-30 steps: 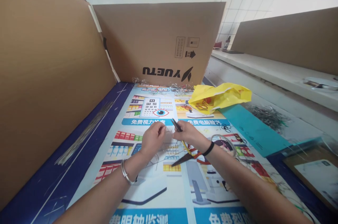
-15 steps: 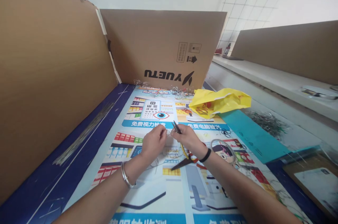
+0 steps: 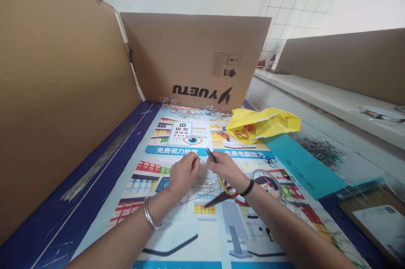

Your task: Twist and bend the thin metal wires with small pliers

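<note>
My left hand, with a silver bracelet at the wrist, is closed in a pinch over the poster-covered table. A thin wire runs from its fingertips toward my right hand. My right hand, a black band round its wrist, is closed on pliers. Their dark jaws point up and away, and a yellow handle comes out below the palm. Under that hand lie scissors with dark blades and red-orange handles, partly hidden by the wrist. More thin wire curls on the poster between my forearms.
Cardboard panels stand left and behind. A yellow bag lies at back right, near a teal sheet and a heap of wire bits. Straight wires lie along the left.
My hands have drawn slightly apart, with the pliers shifting a little to the right and the wire showing between them. The view has tilted very slightly.
</note>
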